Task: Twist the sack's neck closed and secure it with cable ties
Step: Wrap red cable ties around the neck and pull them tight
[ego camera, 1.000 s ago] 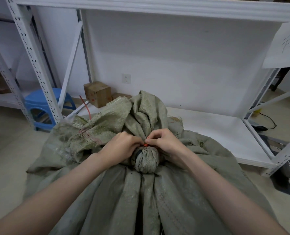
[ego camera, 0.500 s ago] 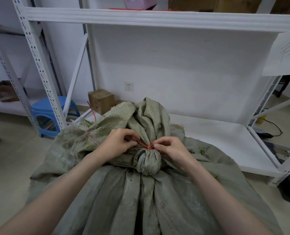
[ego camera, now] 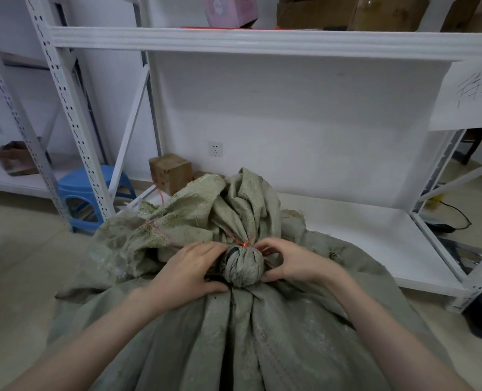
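Observation:
A big grey-green woven sack (ego camera: 262, 334) fills the lower middle of the view. Its neck (ego camera: 244, 268) is twisted into a tight knob, and the loose mouth (ego camera: 234, 204) flops up behind it. A thin red cable tie (ego camera: 244, 244) circles the neck just above the knob, its two tails sticking up free. My left hand (ego camera: 189, 270) cups the knob from the left, fingers above and thumb below. My right hand (ego camera: 290, 263) mirrors it on the right, index finger and thumb curved round the knob, the fingertip close to the tie.
White metal shelving (ego camera: 234, 40) stands right behind the sack, its low board (ego camera: 361, 230) to the right. A blue stool (ego camera: 87, 190) and a cardboard box (ego camera: 170, 172) sit at back left. Cables (ego camera: 454, 215) lie on the floor at right.
Both hands let go of the tie's ends and dropped to either side of the knob. The tie now sits snug round the neck. My view tilted upward.

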